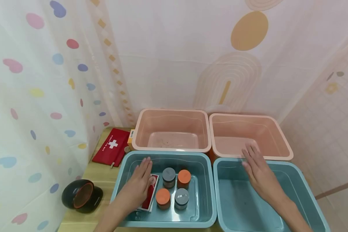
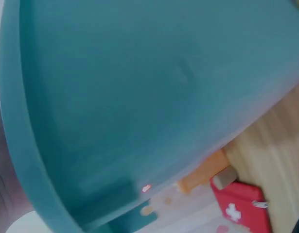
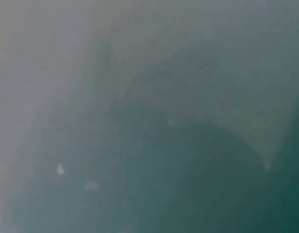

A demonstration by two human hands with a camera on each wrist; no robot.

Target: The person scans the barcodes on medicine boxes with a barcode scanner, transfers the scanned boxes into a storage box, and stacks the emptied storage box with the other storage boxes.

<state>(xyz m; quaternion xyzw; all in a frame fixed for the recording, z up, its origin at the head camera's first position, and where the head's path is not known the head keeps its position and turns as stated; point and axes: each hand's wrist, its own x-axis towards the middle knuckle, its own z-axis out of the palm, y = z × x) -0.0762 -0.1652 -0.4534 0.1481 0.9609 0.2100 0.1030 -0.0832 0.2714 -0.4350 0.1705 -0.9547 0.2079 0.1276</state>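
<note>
The left hand [image 1: 136, 188] is over the left side of the left blue bin [image 1: 165, 154], its grip released, fingers extended and close together. Partly behind it, inside that bin, lies a red-and-white box [image 1: 152, 190] (whether hand and box touch, I cannot tell). Just right of the box stand four upright jars in two rows: a grey-lidded jar [image 1: 169, 176] and an orange-lidded jar [image 1: 184, 178] at the back, another orange-lidded one [image 1: 163, 198] and another grey-lidded one [image 1: 181, 198] in front.

The right hand [image 1: 259, 175] is likewise released, its straight fingers above the far rim of the right blue bin [image 1: 240, 199]; contact with the rim cannot be made out, and the right wrist view is too murky to help.

Behind the blue bins stand two pink bins, a left one [image 1: 174, 140] and a right one [image 1: 235, 146]. On the table [image 1: 110, 177], to the left, lie a red first-aid pouch [image 1: 111, 146] with a white cross and, nearer, a dark rounded vessel [image 1: 75, 193]. A patterned curtain [image 1: 162, 48] hangs behind.
</note>
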